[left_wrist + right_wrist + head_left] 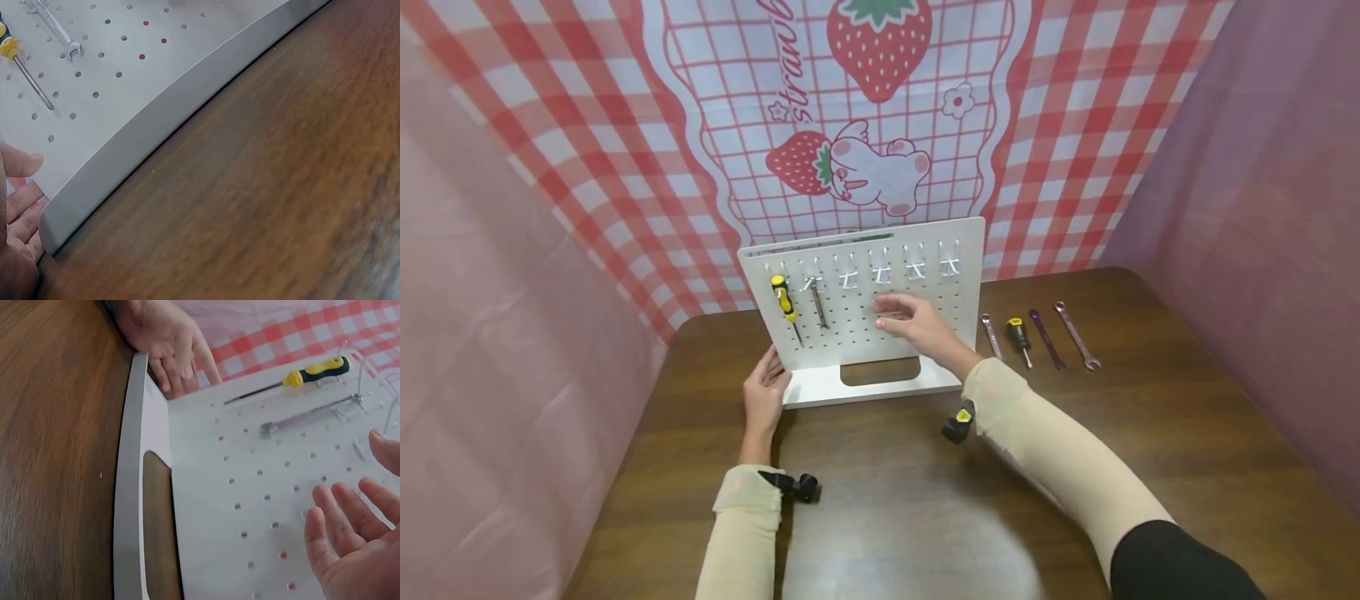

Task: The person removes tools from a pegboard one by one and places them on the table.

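Observation:
A white pegboard stands upright on the table. On its leftmost hook hangs a yellow-and-black screwdriver, and beside that a small combination wrench. My left hand rests at the board's lower left edge, its thumb in front and straight fingers touching the end of the base. In front of the board's middle, my right hand is held with fingers spread and nothing in it; the right wrist view shows its palm apart from the perforated panel. Several white hooks run along the top.
Right of the board lie a short wrench, a stubby screwdriver, a purple-tinted wrench and a longer silver wrench on the wooden table. A checked strawberry cloth hangs behind.

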A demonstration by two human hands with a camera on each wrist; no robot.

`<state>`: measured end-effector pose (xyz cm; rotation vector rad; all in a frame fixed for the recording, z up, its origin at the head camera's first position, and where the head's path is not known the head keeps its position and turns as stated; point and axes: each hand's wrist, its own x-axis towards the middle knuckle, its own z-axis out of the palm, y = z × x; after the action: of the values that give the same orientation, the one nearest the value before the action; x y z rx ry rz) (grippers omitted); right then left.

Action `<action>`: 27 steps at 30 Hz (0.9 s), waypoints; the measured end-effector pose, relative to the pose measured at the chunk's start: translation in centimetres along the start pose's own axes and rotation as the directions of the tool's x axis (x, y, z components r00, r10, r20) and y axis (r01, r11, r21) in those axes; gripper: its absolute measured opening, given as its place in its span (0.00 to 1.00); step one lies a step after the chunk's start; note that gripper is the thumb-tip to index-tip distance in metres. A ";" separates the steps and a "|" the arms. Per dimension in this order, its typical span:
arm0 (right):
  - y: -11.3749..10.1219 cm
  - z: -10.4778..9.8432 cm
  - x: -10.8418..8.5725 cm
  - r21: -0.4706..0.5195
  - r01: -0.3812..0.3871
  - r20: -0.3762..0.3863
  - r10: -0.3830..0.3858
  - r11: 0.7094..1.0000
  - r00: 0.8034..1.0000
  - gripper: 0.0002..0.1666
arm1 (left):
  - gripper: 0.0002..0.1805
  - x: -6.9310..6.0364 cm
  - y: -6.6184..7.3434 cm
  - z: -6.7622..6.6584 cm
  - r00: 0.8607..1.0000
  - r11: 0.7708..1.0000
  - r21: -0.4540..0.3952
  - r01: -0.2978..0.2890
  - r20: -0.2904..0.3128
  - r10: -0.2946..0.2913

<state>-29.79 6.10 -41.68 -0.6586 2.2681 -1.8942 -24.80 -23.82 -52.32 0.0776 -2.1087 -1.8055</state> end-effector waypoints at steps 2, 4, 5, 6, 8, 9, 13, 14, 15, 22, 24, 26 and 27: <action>0.0 0.8 0.6 0.006 0.001 0.016 -0.001 1.000 1.000 0.28 | 0.31 0.0 -0.1 -0.2 1.000 1.000 0.007 0.003 -0.007 -0.003; 0.1 1.5 1.2 0.026 -0.003 0.028 0.003 1.000 1.000 0.28 | 0.31 0.0 -0.1 -0.3 1.000 1.000 0.005 0.001 -0.007 -0.001; 0.0 1.8 1.4 0.030 -0.009 0.033 0.008 0.999 0.999 0.28 | 0.31 0.0 -0.1 -0.3 1.000 1.000 0.005 0.002 -0.007 -0.002; 0.0 2.1 1.7 0.038 -0.016 0.039 0.014 0.999 0.999 0.28 | 0.31 0.0 -0.1 -0.4 1.000 1.000 0.005 0.003 -0.005 -0.003; 0.0 2.7 2.3 0.044 -0.022 0.050 0.019 0.999 0.999 0.28 | 0.31 0.1 0.0 -0.5 1.000 1.000 0.003 0.009 0.000 -0.009; 0.0 3.0 2.5 0.043 -0.025 0.056 0.022 0.999 0.998 0.29 | 0.31 0.1 0.1 -0.5 1.000 1.000 0.002 0.014 0.002 -0.014; -0.2 4.0 3.4 0.040 -0.033 0.079 0.030 0.999 0.996 0.30 | 0.31 -0.2 1.5 -0.6 1.000 1.000 -0.005 0.027 0.014 -0.027; -0.3 4.3 3.6 0.049 -0.040 0.089 0.036 0.998 0.995 0.30 | 0.32 -0.3 2.0 -0.6 0.999 1.000 -0.007 0.027 0.018 -0.027; -0.4 4.6 3.7 0.053 -0.048 0.097 0.043 0.997 0.994 0.31 | 0.31 -0.5 2.4 -0.6 0.999 1.000 -0.004 0.029 0.022 -0.028; -0.9 6.4 4.2 0.123 -0.118 0.135 0.101 0.985 0.986 0.32 | 0.31 -0.7 1.8 -0.2 1.000 1.000 -0.004 0.019 0.008 -0.019; -1.1 6.8 4.4 0.159 -0.145 0.134 0.124 0.977 0.983 0.32 | 0.31 -0.4 0.9 -0.2 1.000 1.000 -0.010 0.015 0.001 -0.015; -1.3 7.2 4.6 0.209 -0.172 0.135 0.146 0.963 0.980 0.33 | 0.31 -0.1 0.2 -0.1 1.000 1.000 -0.006 0.007 -0.007 -0.007; -1.4 7.5 4.7 0.230 -0.187 0.136 0.158 0.955 0.978 0.33 | 0.31 0.0 0.0 -0.1 1.000 1.000 -0.008 0.003 -0.012 -0.003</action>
<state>-31.03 -2.73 -41.04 -0.5040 1.9140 -1.9489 -24.78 -23.90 -52.29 0.0897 -2.0940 -1.8111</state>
